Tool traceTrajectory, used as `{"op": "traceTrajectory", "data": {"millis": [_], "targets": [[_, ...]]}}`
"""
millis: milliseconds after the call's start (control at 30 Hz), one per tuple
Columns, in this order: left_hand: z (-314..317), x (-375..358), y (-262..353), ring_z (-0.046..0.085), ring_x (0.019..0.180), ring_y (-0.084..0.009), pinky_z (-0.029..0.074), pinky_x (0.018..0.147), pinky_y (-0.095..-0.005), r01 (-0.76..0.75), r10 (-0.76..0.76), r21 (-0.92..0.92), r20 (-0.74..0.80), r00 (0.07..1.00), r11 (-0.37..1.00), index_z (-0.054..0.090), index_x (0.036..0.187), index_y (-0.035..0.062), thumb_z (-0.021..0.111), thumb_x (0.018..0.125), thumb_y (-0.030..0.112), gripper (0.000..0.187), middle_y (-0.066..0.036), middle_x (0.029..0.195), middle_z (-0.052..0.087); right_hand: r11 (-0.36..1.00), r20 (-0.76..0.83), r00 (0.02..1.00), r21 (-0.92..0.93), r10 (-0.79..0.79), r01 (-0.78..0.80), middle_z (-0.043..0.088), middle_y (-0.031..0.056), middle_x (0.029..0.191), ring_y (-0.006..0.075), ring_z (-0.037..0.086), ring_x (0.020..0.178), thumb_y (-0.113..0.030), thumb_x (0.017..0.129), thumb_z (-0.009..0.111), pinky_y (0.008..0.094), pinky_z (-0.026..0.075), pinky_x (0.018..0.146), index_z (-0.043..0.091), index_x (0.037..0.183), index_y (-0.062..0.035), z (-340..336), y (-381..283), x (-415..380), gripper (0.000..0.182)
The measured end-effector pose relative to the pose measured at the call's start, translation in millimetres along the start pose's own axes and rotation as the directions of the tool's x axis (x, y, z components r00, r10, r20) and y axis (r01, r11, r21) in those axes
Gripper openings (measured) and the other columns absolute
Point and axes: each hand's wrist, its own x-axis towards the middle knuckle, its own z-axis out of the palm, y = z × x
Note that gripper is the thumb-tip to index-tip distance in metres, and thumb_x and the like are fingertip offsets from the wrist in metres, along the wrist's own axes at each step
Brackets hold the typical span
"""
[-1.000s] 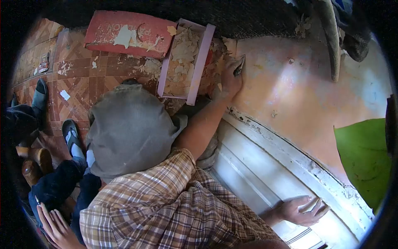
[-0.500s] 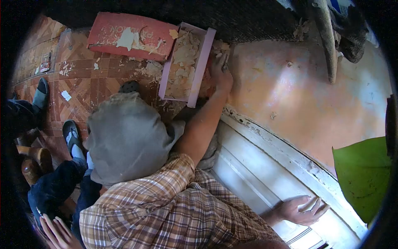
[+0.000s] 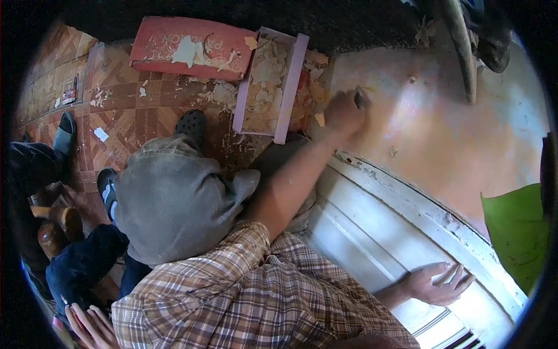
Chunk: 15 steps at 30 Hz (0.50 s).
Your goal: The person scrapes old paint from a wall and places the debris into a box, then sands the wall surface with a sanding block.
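My left hand (image 3: pixel 347 113) is closed and blurred, just right of a narrow pink box (image 3: pixel 285 87) full of pale flakes. A small dark thing (image 3: pixel 360 98) shows at its fingers; I cannot make out what it is. Loose flakes (image 3: pixel 314 87) lie between the hand and the box. Under the hand is a worn, orange-tinted surface (image 3: pixel 418 116). My right hand (image 3: pixel 439 285) rests palm up, fingers loosely curled and apart, against the white panelled wood (image 3: pixel 360 250), holding nothing.
A red box lid (image 3: pixel 192 49) with flakes lies left of the pink box on the patterned floor (image 3: pixel 125 119). Another person's hand (image 3: pixel 90 326) and jeans (image 3: pixel 84 259) are at lower left. A wooden post (image 3: pixel 462 52) and green sheet (image 3: pixel 517 232) stand at right.
My left hand has moved right, away from the pink box's side, and its fingers have closed up. The whole view has shifted slightly. My right hand keeps its pose.
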Motion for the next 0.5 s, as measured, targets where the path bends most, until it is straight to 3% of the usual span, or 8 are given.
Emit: {"op": "traceTrajectory", "data": {"millis": [33, 133, 200, 233, 300, 333, 400, 500], "targets": [[-16.2, 13.1, -6.2, 0.063, 0.102, -0.0401, 0.05, 0.088, -0.0479, 0.037, -0.025, -0.057, 0.198, 0.98, 0.998, 0.062, 0.116, 0.001, 0.057, 0.09, 0.035, 0.043, -0.026, 0.109, 0.065, 0.996, 0.01, 1.0, -0.089, -0.011, 0.012, 0.063, 0.0114, 0.128, 0.027, 0.061, 0.109, -0.024, 0.088, 0.059, 0.0462, 0.042, 0.096, 0.072, 0.101, -0.0077, -3.4, -6.9, 3.9, 0.025], [-35.2, 42.2, -30.0, 0.063, 0.105, -0.0398, 0.051, 0.088, -0.049, 0.081, -0.088, 0.043, 0.205, 0.975, 0.996, 0.065, 0.108, -0.0027, 0.053, 0.091, 0.041, 0.048, -0.028, 0.114, 0.063, 0.998, 0.007, 1.0, -0.053, 0.03, -0.03, 0.063, 0.0112, 0.128, 0.0271, 0.061, 0.108, -0.024, 0.088, 0.058, 0.0456, 0.042, 0.094, 0.072, 0.102, -0.0085, -1.1, -8.1, 3.6, 0.025], [-35.1, 54.2, -43.4, 0.062, 0.108, -0.0401, 0.051, 0.09, -0.0482, -0.013, -0.051, 0.174, 0.358, 0.932, 0.985, 0.066, 0.105, -0.0035, 0.055, 0.089, 0.037, 0.045, -0.029, 0.113, 0.063, 0.995, 0.007, 0.995, -0.005, 0.101, -0.101, 0.063, 0.0112, 0.128, 0.0272, 0.061, 0.108, -0.025, 0.089, 0.058, 0.045, 0.042, 0.093, 0.072, 0.102, -0.0087, 0.4, -8.1, 0.8, 0.025], [-29.6, 53.7, -44.8, 0.062, 0.108, -0.0401, 0.051, 0.09, -0.0482, -0.017, -0.051, 0.181, 0.364, 0.93, 0.983, 0.066, 0.105, -0.0035, 0.055, 0.089, 0.037, 0.045, -0.029, 0.113, 0.063, 0.999, 0.004, 1.0, -0.029, 0.024, -0.024, 0.063, 0.0114, 0.128, 0.0272, 0.061, 0.108, -0.026, 0.09, 0.059, 0.045, 0.042, 0.093, 0.072, 0.103, -0.0081, 1.3, -3.7, 1.2, 0.026], [-18.0, 49.4, -44.2, 0.062, 0.109, -0.0418, 0.051, 0.092, -0.0476, -0.312, 0.14, 0.373, 0.421, 0.896, 0.874, 0.064, 0.109, -0.0046, 0.056, 0.086, 0.031, 0.043, -0.031, 0.113, 0.063, 0.997, 0.014, 0.999, -0.058, -0.048, 0.049, 0.062, 0.0116, 0.129, 0.0273, 0.061, 0.108, -0.027, 0.09, 0.059, 0.045, 0.042, 0.093, 0.072, 0.103, -0.0075, -2.9, -0.8, 1.9, 0.026], [-24.1, 42.7, -35.4, 0.062, 0.109, -0.0418, 0.051, 0.092, -0.0476, -0.315, 0.14, 0.377, 0.425, 0.894, 0.871, 0.064, 0.109, -0.0046, 0.056, 0.086, 0.031, 0.043, -0.031, 0.113, 0.063, 0.997, 0.005, 0.999, -0.058, -0.05, 0.05, 0.062, 0.0117, 0.129, 0.0274, 0.061, 0.108, -0.027, 0.09, 0.059, 0.045, 0.042, 0.093, 0.071, 0.103, -0.0069, -2.5, -3.4, 3.6, 0.027], [-32.6, 28.4, -19.0, 0.063, 0.107, -0.0424, 0.051, 0.093, -0.0468, 0.112, -0.145, 0.17, 0.196, 0.97, 0.979, 0.063, 0.108, -0.0066, 0.056, 0.084, 0.025, 0.04, -0.029, 0.113, 0.064, 0.997, -0.005, 0.998, -0.059, -0.055, 0.055, 0.062, 0.0117, 0.129, 0.0274, 0.061, 0.109, -0.027, 0.091, 0.059, 0.0449, 0.042, 0.093, 0.071, 0.103, -0.0063, -4.0, -4.3, 3.8, 0.027], [-22.2, 28.5, -22.5, 0.064, 0.105, -0.0417, 0.051, 0.092, -0.0467, 0.119, -0.141, 0.121, 0.197, 0.97, 0.986, 0.063, 0.105, -0.0081, 0.055, 0.084, 0.024, 0.039, -0.028, 0.112, 0.065, 0.996, 0.0, 0.997, -0.06, -0.073, 0.073, 0.063, 0.012, 0.128, 0.0277, 0.06, 0.11, -0.025, 0.089, 0.06, 0.0447, 0.042, 0.094, 0.071, 0.103, -0.0058, -4.0, -0.7, 3.8, 0.026]]}}
